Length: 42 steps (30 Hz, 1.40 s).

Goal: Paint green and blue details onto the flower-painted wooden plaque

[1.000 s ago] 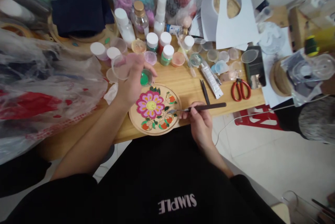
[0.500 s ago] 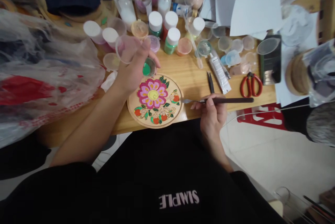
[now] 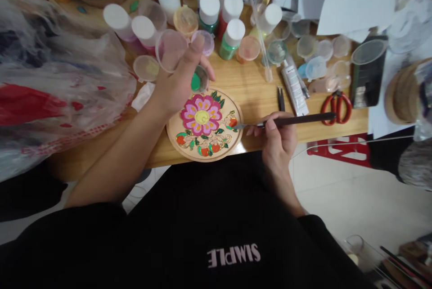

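My left hand [image 3: 178, 79] is closed around a small clear cup [image 3: 202, 78] with green paint inside, its round lid swung open on the thumb side. Below it lies a round wooden plaque [image 3: 173, 133] bearing a pink flower with a yellow centre, green leaves and small orange fruits outlined in gold. In my right hand [image 3: 278, 138] is a palette knife [image 3: 300, 120] with a dark handle, pinched between thumb and fingers. Its thin blade reaches over the plaque's right side, by an orange fruit; whether the tip touches the surface I cannot tell.
Capped paint bottles [image 3: 234, 39] and lidded cups [image 3: 248, 49] crowd behind the plaque. To the right are tweezers [image 3: 281, 99], a white tube [image 3: 294, 86], red-handled pliers [image 3: 336, 108] and a dark phone-like slab [image 3: 369, 75]. A plastic bag [image 3: 67, 86] covers the left side.
The knife's blade has moved inward from the plaque's right edge to the orange fruit, and its handle end has tilted up. The camera view has shifted slightly. Both hands keep their grips.
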Available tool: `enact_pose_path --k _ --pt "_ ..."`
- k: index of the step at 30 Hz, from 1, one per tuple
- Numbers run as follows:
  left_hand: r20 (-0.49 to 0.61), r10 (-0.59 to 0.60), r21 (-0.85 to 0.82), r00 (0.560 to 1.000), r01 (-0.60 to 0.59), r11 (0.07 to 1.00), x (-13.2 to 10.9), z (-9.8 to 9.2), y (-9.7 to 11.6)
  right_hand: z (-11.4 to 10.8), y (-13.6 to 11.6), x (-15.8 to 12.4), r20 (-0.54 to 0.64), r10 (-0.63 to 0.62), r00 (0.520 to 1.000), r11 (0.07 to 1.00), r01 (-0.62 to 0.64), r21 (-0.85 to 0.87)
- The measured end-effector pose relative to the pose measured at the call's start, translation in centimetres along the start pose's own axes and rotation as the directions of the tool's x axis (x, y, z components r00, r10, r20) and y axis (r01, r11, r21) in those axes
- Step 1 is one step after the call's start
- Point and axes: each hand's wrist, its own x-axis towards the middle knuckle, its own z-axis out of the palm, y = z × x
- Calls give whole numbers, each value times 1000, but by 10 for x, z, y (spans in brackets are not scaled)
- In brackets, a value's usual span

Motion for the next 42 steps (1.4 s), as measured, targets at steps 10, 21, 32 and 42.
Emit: enact_pose_path --k 10,21,32,42 --pt "19 -24 -16 1000 24 1000 0 0 0 -1 2 -1 -3 -8 1000 1000 8 19" --pt "23 -12 -46 1000 13 999 1 2 -1 3 3 -5 -18 -22 1000 1000 22 -10" --pt "17 -86 -35 996 87 996 1 3 2 14 4 -25 -182 -89 979 996 85 -30" --pt "3 -67 -25 998 67 997 1 2 0 16 6 -28 -196 -74 978 993 54 -102"
